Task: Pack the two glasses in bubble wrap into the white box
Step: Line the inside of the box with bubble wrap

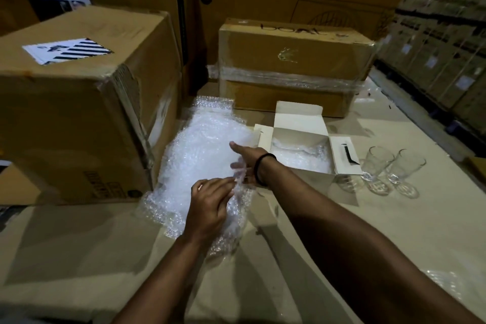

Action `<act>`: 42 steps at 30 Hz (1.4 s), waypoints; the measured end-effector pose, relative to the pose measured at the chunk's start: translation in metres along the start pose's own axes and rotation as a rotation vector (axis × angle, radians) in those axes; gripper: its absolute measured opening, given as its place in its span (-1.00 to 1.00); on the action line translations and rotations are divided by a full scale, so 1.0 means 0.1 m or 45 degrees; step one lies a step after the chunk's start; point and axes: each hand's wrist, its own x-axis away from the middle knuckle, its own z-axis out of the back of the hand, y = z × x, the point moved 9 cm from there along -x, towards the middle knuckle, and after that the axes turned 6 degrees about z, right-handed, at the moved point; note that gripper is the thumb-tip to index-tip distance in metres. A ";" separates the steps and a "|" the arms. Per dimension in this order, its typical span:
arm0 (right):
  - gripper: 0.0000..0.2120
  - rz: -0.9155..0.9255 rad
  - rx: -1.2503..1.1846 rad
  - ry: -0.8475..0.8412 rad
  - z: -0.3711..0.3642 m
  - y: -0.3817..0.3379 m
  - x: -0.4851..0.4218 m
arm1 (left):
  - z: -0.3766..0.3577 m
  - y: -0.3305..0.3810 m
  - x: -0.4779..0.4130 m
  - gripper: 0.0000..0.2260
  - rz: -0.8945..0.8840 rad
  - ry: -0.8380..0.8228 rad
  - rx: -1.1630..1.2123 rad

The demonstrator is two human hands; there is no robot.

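Bubble wrap (200, 150) at frame centre is pinched by the left hand (210, 208) and the right hand (246, 163); the two glasses (378, 166) are set upright at centre right, beside the open white box (299, 137).

bubble wrap sheet (200, 150): left of white box (299, 137) | glasses (378, 164): right of box, side by side | cartons (289, 60): behind

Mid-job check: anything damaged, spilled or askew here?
Nothing among the task items: the glasses stand upright, the white box sits open. Only the big carton on the left has wrinkled, peeling tape at its near corner.
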 end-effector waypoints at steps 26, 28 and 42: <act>-0.82 0.500 -0.987 0.699 2.75 1.61 1.31 | -1.66 1.06 0.66 -0.47 -0.050 -1.242 -0.453; -0.82 0.432 -1.032 0.673 2.81 1.71 1.32 | -1.71 1.07 0.79 -0.44 -0.036 -1.283 -0.577; -0.58 1.123 0.493 0.350 2.04 0.82 1.71 | -1.03 0.80 0.47 -0.60 0.320 -0.540 -0.258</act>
